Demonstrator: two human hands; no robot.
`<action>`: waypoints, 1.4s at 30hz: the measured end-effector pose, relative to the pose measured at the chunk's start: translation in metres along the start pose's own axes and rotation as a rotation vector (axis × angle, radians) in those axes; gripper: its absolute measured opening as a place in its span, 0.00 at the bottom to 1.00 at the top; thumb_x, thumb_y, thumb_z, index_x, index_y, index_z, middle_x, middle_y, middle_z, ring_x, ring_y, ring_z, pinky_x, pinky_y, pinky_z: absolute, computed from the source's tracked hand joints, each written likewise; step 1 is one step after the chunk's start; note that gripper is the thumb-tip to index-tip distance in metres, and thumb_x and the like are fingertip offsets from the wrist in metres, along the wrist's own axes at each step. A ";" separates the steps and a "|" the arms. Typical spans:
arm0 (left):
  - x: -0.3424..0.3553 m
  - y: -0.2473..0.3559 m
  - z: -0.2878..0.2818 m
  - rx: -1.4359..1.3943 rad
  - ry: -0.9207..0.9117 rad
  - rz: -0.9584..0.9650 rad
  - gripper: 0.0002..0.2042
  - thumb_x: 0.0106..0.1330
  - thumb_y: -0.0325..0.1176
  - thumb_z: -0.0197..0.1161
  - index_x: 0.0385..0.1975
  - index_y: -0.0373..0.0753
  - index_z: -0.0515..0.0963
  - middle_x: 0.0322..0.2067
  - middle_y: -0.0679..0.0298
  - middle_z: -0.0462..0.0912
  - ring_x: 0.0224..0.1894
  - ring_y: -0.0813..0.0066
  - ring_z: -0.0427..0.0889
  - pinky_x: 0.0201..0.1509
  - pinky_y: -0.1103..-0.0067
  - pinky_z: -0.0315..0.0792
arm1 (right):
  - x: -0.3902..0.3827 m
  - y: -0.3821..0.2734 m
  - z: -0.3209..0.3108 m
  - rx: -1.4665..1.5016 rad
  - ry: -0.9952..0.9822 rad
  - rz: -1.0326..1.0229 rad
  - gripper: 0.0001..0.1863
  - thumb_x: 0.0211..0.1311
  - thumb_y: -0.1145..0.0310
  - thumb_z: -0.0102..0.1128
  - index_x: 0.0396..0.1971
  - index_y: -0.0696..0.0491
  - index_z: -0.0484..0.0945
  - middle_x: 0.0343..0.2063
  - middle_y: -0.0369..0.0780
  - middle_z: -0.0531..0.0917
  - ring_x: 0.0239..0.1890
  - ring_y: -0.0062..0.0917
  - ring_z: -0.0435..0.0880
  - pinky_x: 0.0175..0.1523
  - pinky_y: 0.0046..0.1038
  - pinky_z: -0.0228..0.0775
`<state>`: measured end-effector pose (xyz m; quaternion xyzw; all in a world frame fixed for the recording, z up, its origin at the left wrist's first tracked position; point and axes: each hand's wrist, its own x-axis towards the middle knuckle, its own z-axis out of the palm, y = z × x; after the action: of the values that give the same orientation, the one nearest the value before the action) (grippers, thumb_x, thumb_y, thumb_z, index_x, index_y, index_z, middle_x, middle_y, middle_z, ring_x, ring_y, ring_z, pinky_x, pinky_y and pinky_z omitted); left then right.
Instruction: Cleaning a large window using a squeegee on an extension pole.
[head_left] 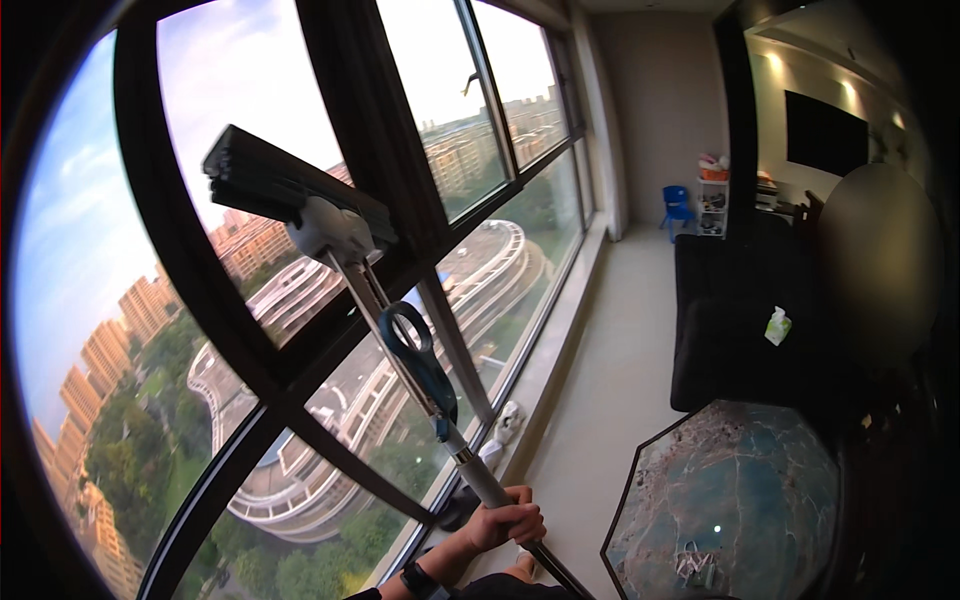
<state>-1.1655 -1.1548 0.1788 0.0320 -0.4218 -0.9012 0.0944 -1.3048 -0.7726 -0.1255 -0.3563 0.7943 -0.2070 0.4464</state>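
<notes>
- One hand (pixel 508 522) shows, low in the view near the bottom edge, with a dark watch (pixel 417 579) on its wrist; which of the person's hands it is cannot be told for sure, though the thumb side suggests the left.
- Its fingers are wrapped tight round the silver pole (pixel 480 475) of a window squeegee, a full closed grip on the shaft.
- No second hand can be made out; a blurred patch of skin lies just below the gripping hand, too unclear to name.
- From the hand, the pole runs up and to the left to a grey head (pixel 335 230) that carries a long black blade (pixel 290 188).
- That blade lies flat against the window glass (pixel 240 80), well above the hand and tilted, its left end higher than its right.
- A blue lever handle (pixel 418 362) with a ring-shaped opening sits on the pole, about midway between the hand and the blade.
- Dark window frame bars (pixel 370 130) cross behind the pole; high-rise buildings and trees show through the panes.
- Right of the hand stands an octagonal marble-patterned table (pixel 730 500).
- Above that table, farther into the room, is a black sofa (pixel 740 320) with a small green and white packet (pixel 777 326) on it.
- Far beyond the hand, at the end of the pale floor, stands a small blue chair (pixel 677 205).
</notes>
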 end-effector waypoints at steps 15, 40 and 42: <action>0.206 0.097 -0.154 -0.159 -0.141 -0.318 0.13 0.64 0.26 0.51 0.17 0.41 0.60 0.12 0.66 0.61 0.16 0.71 0.63 0.31 0.74 0.63 | 0.170 -0.132 -0.002 0.221 0.369 0.225 0.26 0.55 0.51 0.60 0.48 0.54 0.74 0.37 0.51 0.81 0.39 0.34 0.81 0.43 0.38 0.70; 0.686 0.163 -0.227 0.332 0.067 -0.261 0.19 0.67 0.50 0.52 0.30 0.36 0.70 0.26 0.60 0.79 0.40 0.65 0.81 0.42 0.73 0.73 | 0.485 -0.068 -0.307 0.354 0.528 0.273 0.24 0.55 0.51 0.59 0.44 0.54 0.76 0.35 0.48 0.82 0.37 0.36 0.81 0.40 0.38 0.70; 0.723 0.160 -0.255 0.260 0.165 -0.212 0.16 0.65 0.45 0.56 0.30 0.35 0.69 0.22 0.59 0.78 0.33 0.65 0.82 0.39 0.71 0.74 | 0.508 -0.057 -0.348 0.341 0.545 0.278 0.24 0.55 0.51 0.59 0.44 0.54 0.76 0.34 0.48 0.82 0.37 0.36 0.81 0.40 0.38 0.70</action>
<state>-1.8160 -1.5904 0.1537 0.1620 -0.5198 -0.8383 0.0282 -1.7577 -1.1881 -0.1950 -0.0964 0.8793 -0.3614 0.2949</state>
